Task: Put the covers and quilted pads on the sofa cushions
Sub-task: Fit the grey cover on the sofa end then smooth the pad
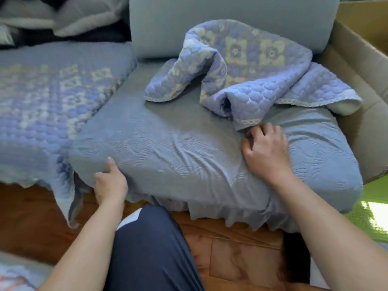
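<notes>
A seat cushion in a grey-blue embossed cover (168, 152) fills the middle of the view, its ruffled skirt hanging over the front. My left hand (110, 181) grips the cover at the cushion's front left corner, thumb on top. My right hand (265, 150) rests on the cushion's top with its fingers curled at a lace-trimmed corner of the quilted pad (247, 66). That pad is purple with pale flower squares and lies crumpled across the back of the cushion. To the left, a second quilted pad (48, 97) lies flat on the neighbouring cushion.
A grey-blue back cushion (163, 24) stands upright behind. A cardboard box (361, 76) sits against the right side. White bedding (63, 15) is piled at the back left. My knee in dark trousers (147, 244) is over the wooden floor (231, 248).
</notes>
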